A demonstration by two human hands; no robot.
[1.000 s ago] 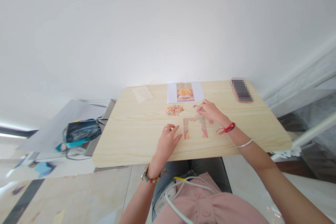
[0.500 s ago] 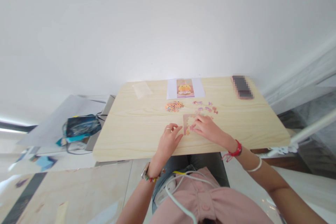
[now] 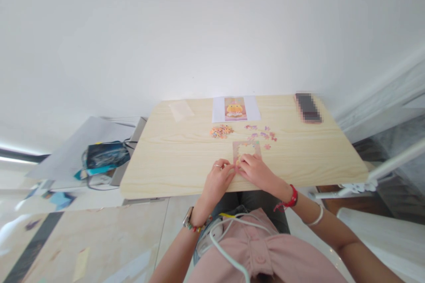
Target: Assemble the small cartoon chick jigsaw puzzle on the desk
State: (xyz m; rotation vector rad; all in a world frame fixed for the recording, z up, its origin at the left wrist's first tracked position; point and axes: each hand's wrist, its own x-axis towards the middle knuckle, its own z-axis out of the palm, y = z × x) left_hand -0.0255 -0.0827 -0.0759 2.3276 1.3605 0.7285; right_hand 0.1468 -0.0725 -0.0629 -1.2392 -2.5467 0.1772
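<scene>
At the puzzle border (image 3: 235, 148), left hand (image 3: 217, 181) and right hand (image 3: 259, 172) nearly meet, fingers curled, each grip's hold unclear.

Beyond the right grip (image 3: 256, 171) rises a white wall (image 3: 212, 35), brightest roughly straight ahead. The pale wood counter (image 3: 166, 154) spreads beneath the grip; well to its left, the light tiled floor (image 3: 129, 234) carries a dark strip (image 3: 35, 245).

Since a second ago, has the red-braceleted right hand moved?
Yes: the right hand moved left and toward the near edge of the pale wooden table.
</scene>
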